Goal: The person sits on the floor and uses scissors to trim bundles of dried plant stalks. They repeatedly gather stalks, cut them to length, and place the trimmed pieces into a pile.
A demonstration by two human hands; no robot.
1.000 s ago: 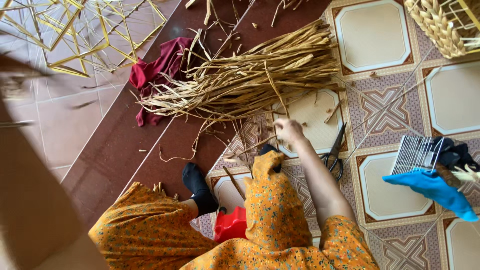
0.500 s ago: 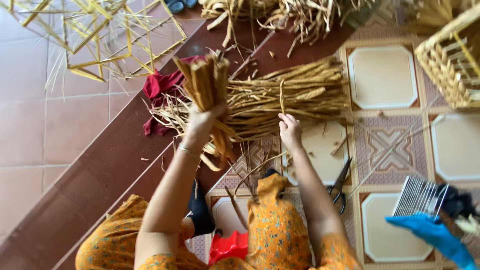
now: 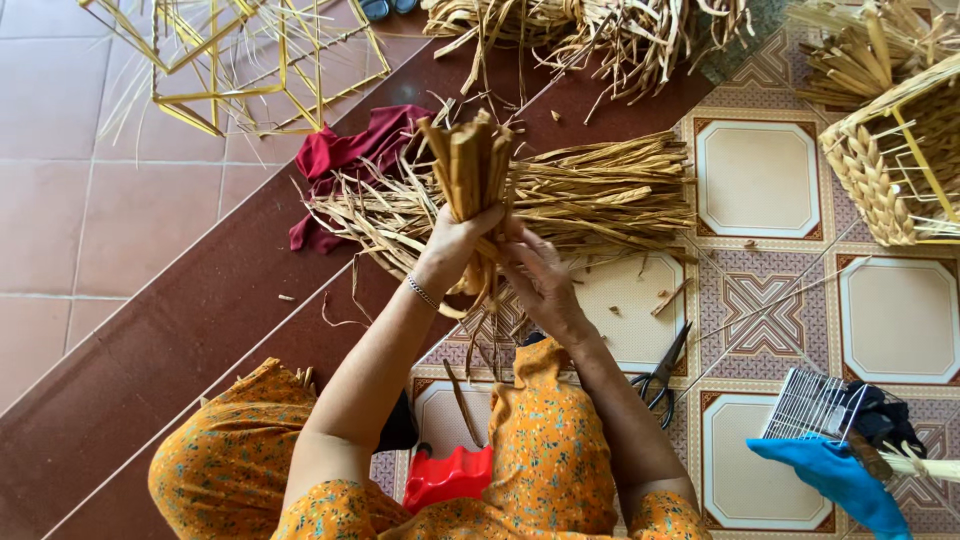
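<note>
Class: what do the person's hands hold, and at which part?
The left hand grips a bundle of dried strips near its lower end; the right hand touches it just below.

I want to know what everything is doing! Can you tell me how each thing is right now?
Left hand: closed around the bundle of strips.
Right hand: touching the bundle's lower part.
Bundle of strips: held upright, off the floor.
Pile of dried strips: lying flat on the floor.
Scissors: lying on the tiles, untouched.
Red cloth: crumpled, partly under the pile.
Woven basket: partly woven, wire frame showing.
</note>
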